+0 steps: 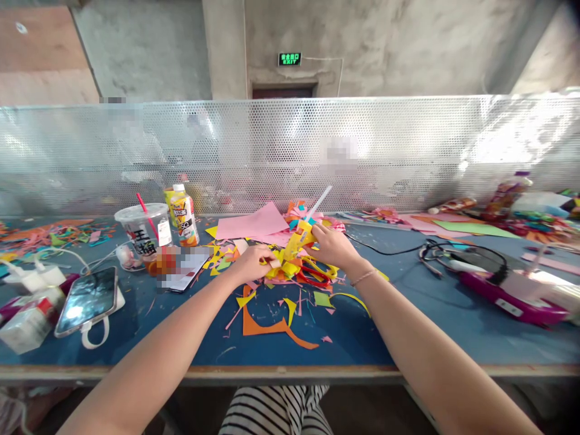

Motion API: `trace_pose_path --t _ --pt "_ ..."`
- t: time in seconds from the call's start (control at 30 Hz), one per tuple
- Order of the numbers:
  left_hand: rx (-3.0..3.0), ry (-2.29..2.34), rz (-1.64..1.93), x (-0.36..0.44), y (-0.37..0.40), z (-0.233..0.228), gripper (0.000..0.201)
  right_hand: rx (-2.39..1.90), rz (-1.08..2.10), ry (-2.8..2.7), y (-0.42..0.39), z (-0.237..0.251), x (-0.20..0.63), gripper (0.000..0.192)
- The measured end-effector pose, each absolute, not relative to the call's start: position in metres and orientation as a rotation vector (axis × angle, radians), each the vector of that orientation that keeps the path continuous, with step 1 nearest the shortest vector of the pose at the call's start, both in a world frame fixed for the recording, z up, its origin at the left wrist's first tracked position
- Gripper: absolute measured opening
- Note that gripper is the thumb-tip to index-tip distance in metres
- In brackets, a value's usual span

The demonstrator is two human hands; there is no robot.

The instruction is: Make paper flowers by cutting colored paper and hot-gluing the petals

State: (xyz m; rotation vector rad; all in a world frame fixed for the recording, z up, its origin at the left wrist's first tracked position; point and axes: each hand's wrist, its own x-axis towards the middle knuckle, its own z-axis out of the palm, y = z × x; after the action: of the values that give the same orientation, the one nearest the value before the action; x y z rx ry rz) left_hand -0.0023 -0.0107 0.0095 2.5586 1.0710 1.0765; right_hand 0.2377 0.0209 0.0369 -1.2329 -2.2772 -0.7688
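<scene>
My right hand [325, 243] is wrapped round a yellow hot glue gun [296, 240], tilted nose down. A whitish glue stick [319, 203] juts up from its back end. My left hand [254, 263] is closed, its fingers pinching a small pale strip [273, 263] close to the gun's lower end. Beneath both hands lies a heap of yellow cut pieces [283, 271], whose exact form is partly hidden. Red-handled scissors [317, 275] lie just below my right hand. Behind the hands rests a pink sheet [254, 222].
Orange scraps [263, 327] lie in front. At left stand a plastic cup [144, 232] with a straw, a drink bottle [185, 220] and a phone [88, 299]. A purple power strip [512, 302] and black cable [426, 251] lie right. A perforated metal screen [281, 151] borders the table's back.
</scene>
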Motion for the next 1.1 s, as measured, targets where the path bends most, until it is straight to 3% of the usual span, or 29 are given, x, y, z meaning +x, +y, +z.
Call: trace_pose_path --t 0.37,0.5,0.8,1.1 --pt "2.708 0.914 0.792 -0.003 -0.02 0.015 0.024 -1.457 -0.532 -1.943 0.031 0.04 0.259 0.036" --pt "2.831 0.895 0.825 -0.001 -0.024 0.016 0.016 -1.495 -0.478 -1.904 0.034 0.039 0.263 0.038" --pt "2.892 1.145 0.882 0.009 -0.023 0.009 0.029 -1.514 -0.445 -1.872 0.041 0.036 0.268 0.043" --pt "2.92 1.286 0.849 0.016 -0.032 0.009 0.029 -1.518 -0.483 -1.865 0.041 0.034 0.269 0.04"
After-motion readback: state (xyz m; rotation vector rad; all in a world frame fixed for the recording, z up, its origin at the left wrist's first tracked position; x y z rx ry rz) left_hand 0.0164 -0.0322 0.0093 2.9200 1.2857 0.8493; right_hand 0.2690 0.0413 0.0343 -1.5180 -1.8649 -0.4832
